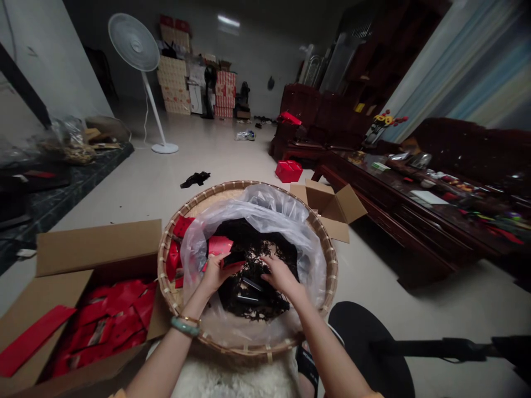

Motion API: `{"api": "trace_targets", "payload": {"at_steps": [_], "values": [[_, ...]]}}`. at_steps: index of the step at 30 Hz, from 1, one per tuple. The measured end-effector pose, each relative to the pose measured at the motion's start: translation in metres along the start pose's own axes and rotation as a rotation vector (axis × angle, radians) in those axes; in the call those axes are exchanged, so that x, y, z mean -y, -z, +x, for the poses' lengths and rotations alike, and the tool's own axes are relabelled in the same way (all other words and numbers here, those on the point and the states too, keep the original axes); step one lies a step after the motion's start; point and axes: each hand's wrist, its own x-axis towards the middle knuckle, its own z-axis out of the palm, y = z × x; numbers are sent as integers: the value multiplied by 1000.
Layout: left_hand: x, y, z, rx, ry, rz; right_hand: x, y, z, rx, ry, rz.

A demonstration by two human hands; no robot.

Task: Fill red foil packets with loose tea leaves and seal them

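A round woven bamboo basket [331,260] stands in front of me, lined with a clear plastic bag [309,243]. Inside the bag lies a heap of dark, shredded-looking material [269,243], with several glossy black pieces [249,299] on it. My left hand [214,273] is over the left part of the heap, its thumb and fingers closed around a small dark object [234,258] whose kind I cannot make out. Opposite it, my right hand [281,275] reaches into the heap with thumb and fingers apart. A red packet [219,245] rests just beyond my left hand.
Left of the basket, an open cardboard box [99,237] holds red packets [120,309]. Another open carton [321,202] and a red box [289,171] sit beyond the basket at right, near a dark wooden table [373,193]. A black round stand base [369,348] is close on my right.
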Motion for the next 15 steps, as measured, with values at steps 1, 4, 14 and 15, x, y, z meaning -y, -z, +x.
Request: {"api": "trace_targets", "payload": {"at_steps": [1,4,14,15], "values": [[-1,0,0,7,1,4,0,-9,3,21,14,-40],[-1,-1,1,15,-1,46,7,-23,12,54,124,-138],[-3,-5,0,50,33,33,-15,-25,21,-117,47,219],[-3,-5,0,46,37,33,-19,-23,20,-133,8,306]]}}
